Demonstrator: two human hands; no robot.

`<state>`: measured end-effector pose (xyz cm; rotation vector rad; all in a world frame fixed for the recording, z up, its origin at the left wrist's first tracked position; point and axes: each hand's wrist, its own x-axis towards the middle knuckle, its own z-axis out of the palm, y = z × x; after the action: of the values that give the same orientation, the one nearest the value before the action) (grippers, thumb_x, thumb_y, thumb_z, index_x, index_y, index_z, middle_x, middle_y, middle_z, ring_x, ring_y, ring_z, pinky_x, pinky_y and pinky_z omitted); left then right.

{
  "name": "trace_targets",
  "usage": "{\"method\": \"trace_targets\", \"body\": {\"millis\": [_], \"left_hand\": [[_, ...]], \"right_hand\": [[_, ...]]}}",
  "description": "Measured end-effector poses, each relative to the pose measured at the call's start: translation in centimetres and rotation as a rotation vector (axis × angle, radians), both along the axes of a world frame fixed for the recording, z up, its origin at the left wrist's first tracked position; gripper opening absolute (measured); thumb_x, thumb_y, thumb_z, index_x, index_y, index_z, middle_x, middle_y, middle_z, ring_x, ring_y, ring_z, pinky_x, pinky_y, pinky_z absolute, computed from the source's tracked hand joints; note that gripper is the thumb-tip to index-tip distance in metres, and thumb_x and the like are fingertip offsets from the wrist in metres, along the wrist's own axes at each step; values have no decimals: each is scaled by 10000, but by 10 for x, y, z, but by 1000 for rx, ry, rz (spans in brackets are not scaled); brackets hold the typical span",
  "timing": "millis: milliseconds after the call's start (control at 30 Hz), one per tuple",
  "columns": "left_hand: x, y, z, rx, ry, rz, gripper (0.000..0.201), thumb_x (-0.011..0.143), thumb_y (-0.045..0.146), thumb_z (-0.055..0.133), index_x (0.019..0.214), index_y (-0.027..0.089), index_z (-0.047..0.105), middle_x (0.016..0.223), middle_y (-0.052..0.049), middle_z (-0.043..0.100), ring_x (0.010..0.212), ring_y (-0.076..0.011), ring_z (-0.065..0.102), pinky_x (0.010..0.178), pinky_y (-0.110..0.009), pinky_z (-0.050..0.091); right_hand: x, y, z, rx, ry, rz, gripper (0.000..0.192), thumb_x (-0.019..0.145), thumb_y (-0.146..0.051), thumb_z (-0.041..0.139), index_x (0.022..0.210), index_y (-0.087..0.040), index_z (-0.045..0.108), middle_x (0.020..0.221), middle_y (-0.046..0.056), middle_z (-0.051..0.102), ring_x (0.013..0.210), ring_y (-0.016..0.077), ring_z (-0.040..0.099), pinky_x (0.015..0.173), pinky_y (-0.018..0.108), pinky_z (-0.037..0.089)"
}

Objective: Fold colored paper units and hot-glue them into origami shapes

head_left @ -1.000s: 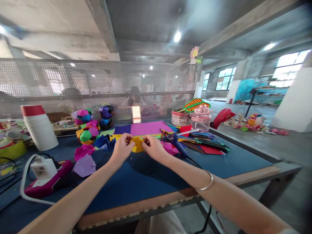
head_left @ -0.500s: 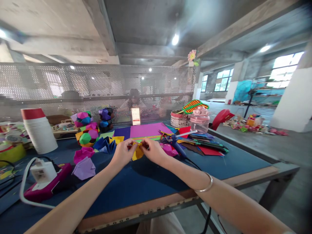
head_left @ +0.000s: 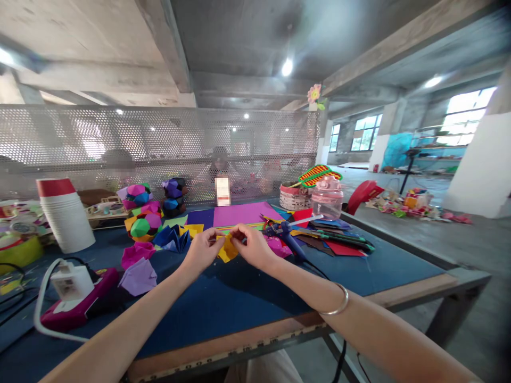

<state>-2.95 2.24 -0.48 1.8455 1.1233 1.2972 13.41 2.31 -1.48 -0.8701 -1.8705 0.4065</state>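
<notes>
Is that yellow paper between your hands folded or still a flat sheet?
Folded: the yellow paper shows creases and angled flaps, pinched between left hand and right hand.

Folded paper piece (head_left: 227,249): yellow, plain, held over the table (head_left: 223,298), whose mat is dark blue with a pale wood-coloured edge. Left of the yellow piece: folded papers in magenta (head_left: 137,252) and lilac (head_left: 139,276); pleated paper (head_left: 171,236), royal blue; paper balls (head_left: 139,210), faceted in green, pink, orange and purple; cup stack (head_left: 64,215), white with a red top. Behind the yellow piece: flat sheet (head_left: 241,214), magenta, beside a dark purple one. Right of it: glue gun (head_left: 289,236), blue; loose sheets (head_left: 339,242), red, brown and green; jar (head_left: 328,197), pink-tinted; basket (head_left: 295,196), white with red stripes.
</notes>
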Motion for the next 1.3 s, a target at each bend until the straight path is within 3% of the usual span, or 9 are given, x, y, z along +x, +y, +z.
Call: {"method": "trace_targets", "body": {"millis": [300,433,600,767,867,967,1133,1300], "left_hand": [[-1,-6,6,-178,-90,-21,230,633,311,619,764,124,645,519,32,556,400,-73,450,392,-186,339],[-4,-4,5,-119,-47,5,227,635,322,619,748,128,652,501,33,549,403,-76,443,400,-187,334],[-6,1,0,-8,63,43,220,674,314,588,770,131,664,579,-7,616,503,-121,539,474,-212,399],[-6,1,-3,120,170,66,210,719,286,553,815,143,674,652,-23,646,578,-143,584,526,-219,423],[-6,-1,-2,186,233,116,197,740,271,536,810,154,677,664,-22,648,593,-143,586,550,-222,431],[-6,-3,-1,213,250,137,189,749,265,531,812,158,673,686,-25,654,612,-148,598,580,-231,451],[-3,-5,-1,201,213,52,170,749,279,551,814,156,650,747,-36,671,684,-161,624,621,-234,474],[-3,-5,1,205,295,65,178,773,308,535,766,157,631,680,-16,634,601,-130,568,555,-217,417]], "right_hand": [[2,-5,6,236,-198,25,173,784,-64,456,725,-190,559,718,1,551,691,128,519,652,224,376],[3,-12,10,239,-230,31,148,783,-84,475,755,-188,577,738,9,566,697,129,526,658,226,386],[1,-10,11,-49,-6,84,161,813,-250,527,715,-154,612,669,8,605,621,117,537,591,220,409],[2,-4,10,-479,229,206,296,677,-416,693,734,-132,632,686,16,627,591,116,545,558,232,438],[3,-2,7,-582,227,233,353,664,-469,700,761,-138,630,699,14,622,576,109,538,521,224,438],[3,1,3,-442,142,171,326,714,-460,661,748,-137,630,659,8,611,564,110,532,514,220,421],[3,-1,4,-122,-67,-46,168,771,-284,605,689,-140,630,633,16,629,591,121,555,541,213,390],[1,-5,1,-12,-140,-96,117,785,-225,579,713,-146,625,659,21,640,594,114,553,534,200,370]]}}
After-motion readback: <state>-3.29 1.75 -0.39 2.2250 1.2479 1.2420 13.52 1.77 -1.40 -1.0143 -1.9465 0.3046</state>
